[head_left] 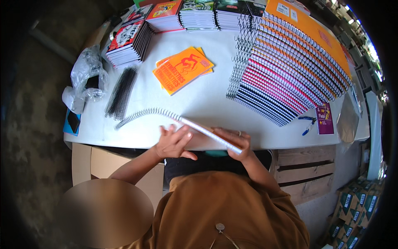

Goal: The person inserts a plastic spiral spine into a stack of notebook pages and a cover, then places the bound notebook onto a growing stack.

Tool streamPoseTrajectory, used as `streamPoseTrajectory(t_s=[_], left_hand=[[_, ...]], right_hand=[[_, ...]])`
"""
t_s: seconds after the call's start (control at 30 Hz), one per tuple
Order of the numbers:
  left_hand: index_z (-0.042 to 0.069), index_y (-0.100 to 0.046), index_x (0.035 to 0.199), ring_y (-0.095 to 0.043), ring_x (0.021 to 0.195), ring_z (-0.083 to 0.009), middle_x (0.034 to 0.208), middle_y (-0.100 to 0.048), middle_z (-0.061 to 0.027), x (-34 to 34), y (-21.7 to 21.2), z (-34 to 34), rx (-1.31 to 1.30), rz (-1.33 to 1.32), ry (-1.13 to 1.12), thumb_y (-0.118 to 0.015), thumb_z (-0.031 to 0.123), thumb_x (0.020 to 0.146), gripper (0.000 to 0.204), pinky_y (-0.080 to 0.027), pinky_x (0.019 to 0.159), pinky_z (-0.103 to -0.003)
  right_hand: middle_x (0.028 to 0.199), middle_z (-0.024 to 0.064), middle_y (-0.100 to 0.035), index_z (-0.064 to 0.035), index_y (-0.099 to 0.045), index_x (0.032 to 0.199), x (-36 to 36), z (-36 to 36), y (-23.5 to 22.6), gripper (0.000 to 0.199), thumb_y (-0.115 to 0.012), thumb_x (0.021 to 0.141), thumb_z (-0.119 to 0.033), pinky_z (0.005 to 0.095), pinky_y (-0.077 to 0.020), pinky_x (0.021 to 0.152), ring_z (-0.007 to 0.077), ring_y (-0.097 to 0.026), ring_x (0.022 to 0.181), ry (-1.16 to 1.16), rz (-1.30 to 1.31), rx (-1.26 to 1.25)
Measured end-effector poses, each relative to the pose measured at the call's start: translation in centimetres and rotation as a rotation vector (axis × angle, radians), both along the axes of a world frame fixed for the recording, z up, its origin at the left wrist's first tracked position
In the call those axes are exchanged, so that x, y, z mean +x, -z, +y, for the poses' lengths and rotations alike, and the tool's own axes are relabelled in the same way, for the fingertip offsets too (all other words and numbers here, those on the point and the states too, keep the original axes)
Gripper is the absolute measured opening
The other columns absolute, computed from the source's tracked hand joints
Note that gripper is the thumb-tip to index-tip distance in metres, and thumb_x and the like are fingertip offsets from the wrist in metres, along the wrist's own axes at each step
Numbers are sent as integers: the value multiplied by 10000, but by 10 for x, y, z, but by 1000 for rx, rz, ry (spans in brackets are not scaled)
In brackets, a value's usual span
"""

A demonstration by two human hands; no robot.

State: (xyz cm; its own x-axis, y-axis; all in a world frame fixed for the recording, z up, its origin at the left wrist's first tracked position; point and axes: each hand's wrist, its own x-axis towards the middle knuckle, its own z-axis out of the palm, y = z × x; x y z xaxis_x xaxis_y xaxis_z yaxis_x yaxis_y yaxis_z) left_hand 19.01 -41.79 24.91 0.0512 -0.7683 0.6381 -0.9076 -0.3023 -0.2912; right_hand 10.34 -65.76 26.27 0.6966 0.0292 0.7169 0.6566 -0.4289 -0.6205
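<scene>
My left hand (173,143) spread flat on notebook (207,135) | right hand (236,143) pinching its edge | spiral coil (145,114) at 10 o'clock | plastic bag (86,79) contents unclear

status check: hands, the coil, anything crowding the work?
Left hand flat on the notebook, right hand gripping its edge. White spiral coil partway in, tail loose leftward. Black coils near that tail, not touching.

Bare white table (207,101) mid-front; orange booklets (183,68) beyond, fanned spiral notebooks (286,74) right, seemingly black coils (121,92) left
</scene>
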Motion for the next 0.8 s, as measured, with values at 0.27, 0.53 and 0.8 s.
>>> streamPoseTrajectory(t_s=[0.27,0.53,0.8], left_hand=[[-58,-241,1335,-312,1168,-500,1286,-314,-304,10,8,-16,-167,120,57,-329,727,779,965,-116,1001,-630],[-69,-267,1320,-177,1283,-473,1311,-266,-303,-2,23,-23,-135,253,23,-400,758,715,1033,-127,987,-654],[-156,-193,1303,-145,1257,-549,1389,-132,-337,11,-16,-60,-158,216,-93,-334,702,802,1004,-46,1007,-635]], right_hand=[[1024,142,-641,5,-622,1054,1,-1,0,343,-662,717,-42,322,-514,789,249,-645,899,13,-7,4],[1042,124,-636,-15,-602,1099,5,7,3,376,-639,725,-39,312,-516,768,248,-642,901,-8,-19,14],[1091,130,-615,-23,-579,1131,-3,2,13,443,-616,691,15,343,-499,828,272,-616,967,-14,35,87]])
